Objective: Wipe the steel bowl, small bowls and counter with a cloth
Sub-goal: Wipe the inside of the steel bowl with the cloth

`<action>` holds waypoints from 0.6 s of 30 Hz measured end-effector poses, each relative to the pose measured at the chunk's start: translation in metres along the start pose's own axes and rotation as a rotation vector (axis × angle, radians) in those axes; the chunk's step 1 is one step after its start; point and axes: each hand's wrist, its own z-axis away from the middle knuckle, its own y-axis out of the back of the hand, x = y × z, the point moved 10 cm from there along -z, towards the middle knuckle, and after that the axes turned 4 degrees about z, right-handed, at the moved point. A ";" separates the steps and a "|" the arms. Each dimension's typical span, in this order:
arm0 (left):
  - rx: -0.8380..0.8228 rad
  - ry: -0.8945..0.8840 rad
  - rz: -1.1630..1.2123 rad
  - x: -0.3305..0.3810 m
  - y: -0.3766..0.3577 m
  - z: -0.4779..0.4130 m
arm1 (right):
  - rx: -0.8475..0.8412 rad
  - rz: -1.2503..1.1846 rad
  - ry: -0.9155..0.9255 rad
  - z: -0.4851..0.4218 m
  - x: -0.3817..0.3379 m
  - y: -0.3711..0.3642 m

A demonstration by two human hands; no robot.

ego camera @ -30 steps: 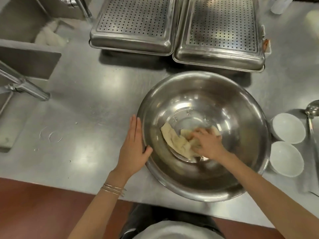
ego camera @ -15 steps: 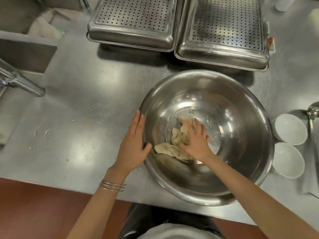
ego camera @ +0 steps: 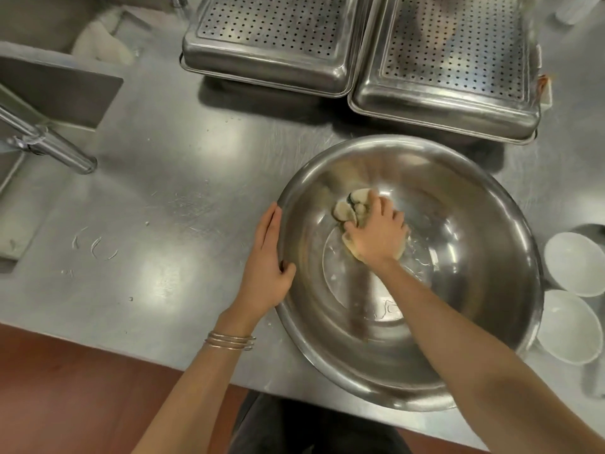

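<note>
The counter carries the steel bowl near its front edge, and wiping the inside of that bowl is the step in hand. The left hand lies against the bowl's left side, fingers straight along the outer wall and thumb hooked over the rim, pinching it. The right hand is inside, its fingers curled on the bunched cloth and pressing it to the inner wall just above the flat bottom.

To do this well, the left hand likely needs to stop the bowl sliding or turning. The right should work in overlapping rounds from wall to bottom, with the cloth spread flatter to cover more steel.

The sink at far left holds something pale, too blurred to name. The steel bowl holds only the cloth and a few wet streaks. Behind it the perforated trays sit side by side, whatever they hold hidden. Just right of the steel bowl, the small bowls look empty.
</note>
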 end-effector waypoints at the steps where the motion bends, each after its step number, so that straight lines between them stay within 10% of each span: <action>1: 0.007 0.000 0.010 -0.001 0.000 -0.002 | 0.017 -0.008 0.032 0.005 -0.015 -0.004; 8: -0.040 -0.050 0.010 0.001 0.004 -0.015 | -0.021 0.136 1.338 0.116 -0.063 -0.043; 10: -0.067 -0.055 0.008 0.001 0.003 -0.016 | 0.039 0.269 1.197 0.077 -0.035 -0.034; 14: -0.048 -0.041 0.041 0.001 0.002 -0.017 | 0.046 0.101 0.116 -0.001 0.013 -0.003; 18: -0.026 -0.029 0.037 0.000 0.002 -0.019 | 0.068 0.045 0.447 0.060 -0.063 -0.024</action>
